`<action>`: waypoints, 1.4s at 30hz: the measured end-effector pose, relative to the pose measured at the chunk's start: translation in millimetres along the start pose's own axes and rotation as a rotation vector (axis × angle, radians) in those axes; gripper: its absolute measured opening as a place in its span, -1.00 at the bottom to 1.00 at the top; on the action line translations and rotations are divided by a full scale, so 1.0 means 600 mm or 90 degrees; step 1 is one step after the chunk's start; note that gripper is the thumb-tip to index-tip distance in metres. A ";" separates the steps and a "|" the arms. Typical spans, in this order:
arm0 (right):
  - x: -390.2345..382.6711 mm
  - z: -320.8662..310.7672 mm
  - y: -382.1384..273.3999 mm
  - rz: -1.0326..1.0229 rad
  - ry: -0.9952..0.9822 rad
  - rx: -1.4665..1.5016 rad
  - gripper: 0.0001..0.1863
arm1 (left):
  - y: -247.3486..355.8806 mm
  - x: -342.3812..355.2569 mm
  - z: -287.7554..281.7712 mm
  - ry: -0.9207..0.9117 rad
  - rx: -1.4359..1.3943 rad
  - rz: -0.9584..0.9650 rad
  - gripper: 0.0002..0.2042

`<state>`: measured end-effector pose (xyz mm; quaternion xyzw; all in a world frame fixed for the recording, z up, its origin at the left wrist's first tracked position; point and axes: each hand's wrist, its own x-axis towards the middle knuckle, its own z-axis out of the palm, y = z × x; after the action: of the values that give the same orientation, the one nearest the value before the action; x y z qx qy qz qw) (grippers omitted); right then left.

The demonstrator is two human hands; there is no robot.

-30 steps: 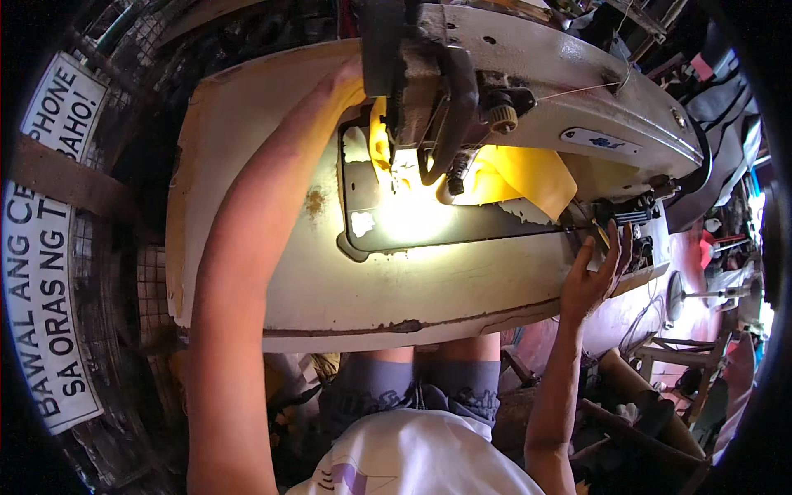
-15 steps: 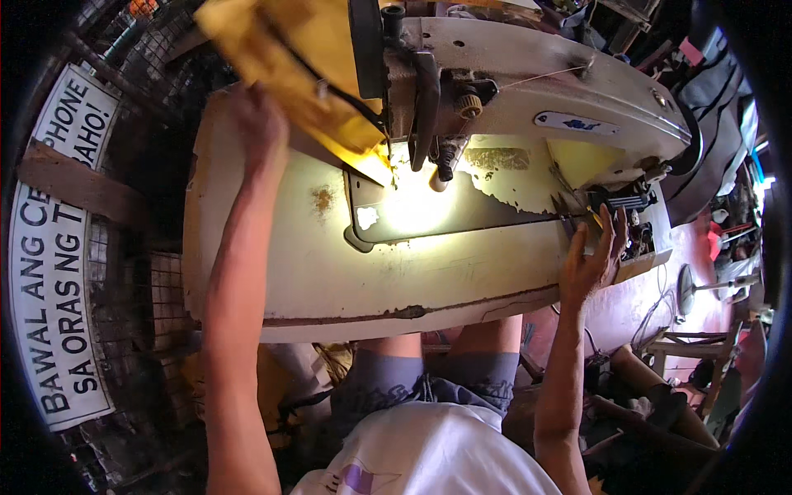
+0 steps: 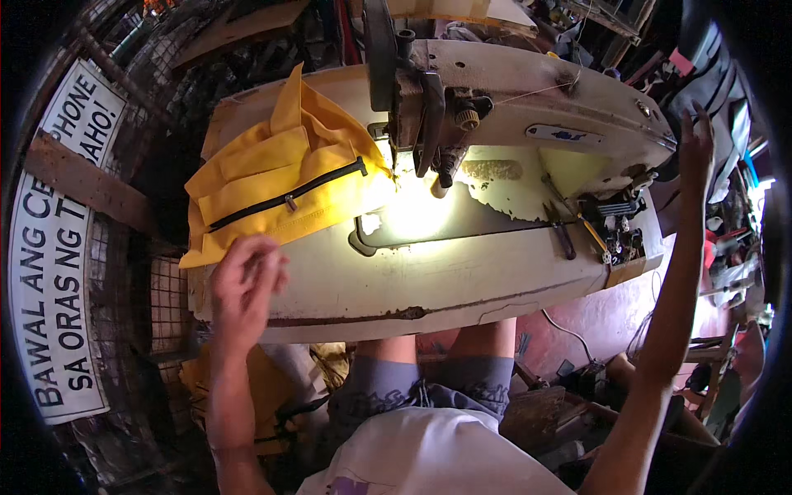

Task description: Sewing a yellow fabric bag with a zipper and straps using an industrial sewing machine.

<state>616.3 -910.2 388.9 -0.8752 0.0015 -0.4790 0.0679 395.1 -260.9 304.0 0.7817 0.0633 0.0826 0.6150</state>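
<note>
White shirt [image 3: 437,450] — purple patch [image 3: 348,487], grey shorts [image 3: 384,375] — dark print [image 3: 381,400]

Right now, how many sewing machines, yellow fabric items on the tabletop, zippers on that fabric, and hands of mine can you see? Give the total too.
Sewing machine: 1
Yellow fabric item: 1
Black zipper: 1
Hands: 2, left hand and right hand
Total: 5

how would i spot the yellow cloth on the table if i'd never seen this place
Start at the big pale sewing machine on the light tabletop. Left of its lit end, just beyond the person's left hand, lies a rumpled yellow cloth. Its bright colour and the long black zipper slanting across it set it apart from the pale machine and tabletop.
</note>
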 end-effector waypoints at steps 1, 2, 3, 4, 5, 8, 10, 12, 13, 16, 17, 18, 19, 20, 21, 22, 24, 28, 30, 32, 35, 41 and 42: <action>0.029 0.027 0.033 0.005 -0.037 -0.028 -0.61 | 0.003 0.029 0.020 -0.052 0.155 0.171 -0.86; 0.053 0.048 0.066 0.004 -0.038 -0.028 -0.61 | 0.005 0.061 0.042 -0.084 0.309 0.324 -0.86; 0.067 0.065 0.097 -0.102 -0.161 -0.155 -0.62 | 0.003 0.088 0.065 -0.101 0.377 0.391 -0.86; 0.069 0.075 0.126 -0.181 -0.325 -0.310 -0.63 | -0.002 0.128 0.091 -0.125 0.457 0.533 -0.81; 0.055 0.080 0.152 -0.210 -0.285 -0.286 -0.63 | -0.007 0.156 0.112 -0.168 0.507 0.568 -0.79; -0.075 0.055 0.201 -0.074 -0.154 -0.082 -0.67 | -0.031 0.214 0.149 -0.232 0.515 0.608 -0.72; -0.202 0.068 0.191 -0.037 0.002 0.055 -0.69 | -0.051 0.226 0.158 -0.307 0.489 0.484 -0.67; -0.274 0.054 0.177 -0.123 0.143 0.015 -0.68 | -0.068 0.227 0.161 -0.309 0.467 0.541 -0.67; -0.280 0.038 0.172 0.020 0.064 0.018 -0.66 | -0.074 0.226 0.163 -0.322 0.473 0.557 -0.66; -0.208 0.009 0.155 0.163 -0.008 -0.088 -0.62 | -0.080 0.223 0.165 -0.327 0.488 0.533 -0.65; -0.156 0.004 0.152 0.039 -0.021 -0.033 -0.66 | -0.078 0.224 0.165 -0.324 0.513 0.519 -0.65; -0.120 0.012 0.142 -0.079 -0.019 0.006 -0.66 | -0.076 0.224 0.165 -0.349 0.514 0.534 -0.65; -0.090 0.022 0.131 -0.090 -0.017 0.014 -0.64 | -0.074 0.223 0.164 -0.346 0.517 0.533 -0.65; -0.081 0.032 0.116 -0.128 -0.054 -0.090 -0.63 | -0.072 0.221 0.164 -0.337 0.525 0.521 -0.67; -0.078 0.042 0.102 -0.125 -0.095 -0.202 -0.61 | -0.072 0.219 0.164 -0.334 0.543 0.496 -0.68; -0.098 0.052 0.086 0.044 -0.105 0.045 -0.63 | -0.071 0.216 0.164 -0.328 0.565 0.505 -0.65; -0.136 0.060 0.065 0.210 -0.001 0.301 -0.48 | -0.074 0.206 0.165 -0.298 0.564 0.523 -0.62; -0.093 0.040 0.110 -0.130 -0.091 -0.099 -0.56 | -0.081 0.179 0.171 -0.221 0.638 0.520 -0.54; 0.000 0.053 0.166 -0.156 -0.127 -0.030 -0.51 | -0.081 0.170 0.173 -0.205 0.623 0.530 -0.54; 0.076 0.086 0.220 -0.552 -0.244 -0.162 -0.50 | -0.082 0.163 0.171 -0.179 0.617 0.510 -0.54; 0.129 0.153 0.253 -0.272 -0.510 0.130 -0.51 | -0.082 0.162 0.159 -0.193 0.611 0.492 -0.57; 0.114 0.126 0.156 -0.017 -0.513 0.196 -0.54 | -0.085 0.158 0.121 -0.154 0.655 0.458 -0.62; 0.084 0.096 0.137 -0.214 -0.430 0.001 -0.55 | -0.085 0.154 0.117 -0.166 0.657 0.457 -0.63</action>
<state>697.2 -988.0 390.5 -0.9719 -0.1648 -0.1675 -0.0144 500.3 -297.3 243.0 0.9532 -0.2465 0.1465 0.0962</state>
